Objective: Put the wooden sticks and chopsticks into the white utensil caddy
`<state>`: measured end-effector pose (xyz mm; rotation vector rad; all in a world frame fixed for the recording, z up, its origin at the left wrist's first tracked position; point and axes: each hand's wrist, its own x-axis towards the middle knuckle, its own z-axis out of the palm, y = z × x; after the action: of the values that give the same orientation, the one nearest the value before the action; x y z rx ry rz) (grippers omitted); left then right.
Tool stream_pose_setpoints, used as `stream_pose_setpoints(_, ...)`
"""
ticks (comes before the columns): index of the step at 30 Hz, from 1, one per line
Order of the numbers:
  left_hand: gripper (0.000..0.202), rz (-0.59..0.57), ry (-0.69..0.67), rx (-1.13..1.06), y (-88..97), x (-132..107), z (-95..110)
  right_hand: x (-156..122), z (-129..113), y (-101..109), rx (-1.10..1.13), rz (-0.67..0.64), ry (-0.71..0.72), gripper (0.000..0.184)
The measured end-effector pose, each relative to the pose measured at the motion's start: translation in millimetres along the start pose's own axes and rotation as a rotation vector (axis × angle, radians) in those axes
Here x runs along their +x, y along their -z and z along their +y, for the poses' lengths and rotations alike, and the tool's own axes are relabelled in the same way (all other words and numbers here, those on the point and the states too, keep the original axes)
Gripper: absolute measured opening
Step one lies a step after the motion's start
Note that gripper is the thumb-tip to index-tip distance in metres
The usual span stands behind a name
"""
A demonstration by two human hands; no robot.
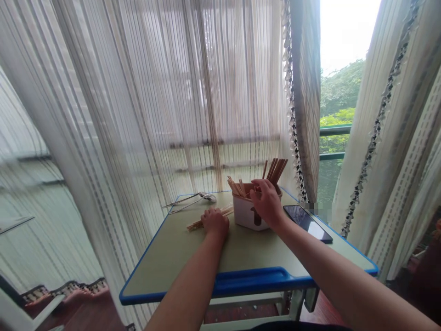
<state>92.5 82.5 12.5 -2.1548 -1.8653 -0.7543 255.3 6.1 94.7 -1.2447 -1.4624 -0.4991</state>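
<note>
My left hand (214, 221) lies on the desk with its fingers curled over a bundle of light wooden chopsticks (195, 225). Their ends stick out on both sides of it. My right hand (268, 202) is over the near right rim of a white chopstick holder (243, 214) with a brown rim and a dark mark on its front. Its thumb and fingers look apart above the opening, and no stick shows between them. Pale chopsticks (235, 186) stand in the holder's left part, and darker brown chopsticks (276, 170) lean right in its back right part.
Metal utensils (207, 197), seemingly spoons, lie at the desk's back left. A dark phone (308, 223) lies right of the holder. The desk (172, 266) has a blue edge and a front groove. Sheer curtains (138, 92) hang behind it.
</note>
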Motion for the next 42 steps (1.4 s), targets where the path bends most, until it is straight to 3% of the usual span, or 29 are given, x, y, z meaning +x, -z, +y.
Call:
stream_pose_setpoints(2,0.027,-0.052,0.004,0.050,-2.3,0.2,-1.8,-25.9,-0.9,1.7,-0.025,0.083,0.141,0.022)
stream_pose_setpoints(6,0.026,-0.090,-0.030,0.069,-4.1,0.3,-5.8,-71.3,5.0,0.3,-0.082,0.005,0.357,0.019)
stream_pose_setpoints(14,0.023,-0.087,-0.118,0.071,-0.1,-2.6,-10.3,-79.5,15.3,3.1,-0.111,0.002,0.297,0.015)
stream_pose_setpoints(20,0.021,0.078,0.018,-0.011,18.2,-5.4,-9.9,-83.8,14.9,1.6,-0.112,0.003,0.276,0.013)
stream_pose_setpoints(25,0.016,0.167,-0.045,-0.049,34.0,-11.7,-17.3,-80.0,27.9,5.1,-0.103,0.039,0.172,0.012)
stream_pose_setpoints(28,0.016,0.198,-0.159,-0.056,36.8,-17.7,-21.1,-78.9,30.2,9.7,-0.077,0.077,0.106,0.011)
stream_pose_setpoints(34,0.015,0.187,-0.646,-0.056,35.2,-30.4,-6.3,-84.1,9.6,10.0,0.037,-0.197,0.254,0.010)
stream_pose_setpoints(37,0.015,0.162,-0.708,-0.068,34.7,-35.1,4.0,-84.8,5.6,8.2,0.026,-0.138,0.232,0.007)
stream_pose_setpoints(42,0.014,0.025,-0.694,-0.061,38.7,-40.0,11.8,-84.3,8.4,8.8,0.071,-0.072,0.142,0.009)
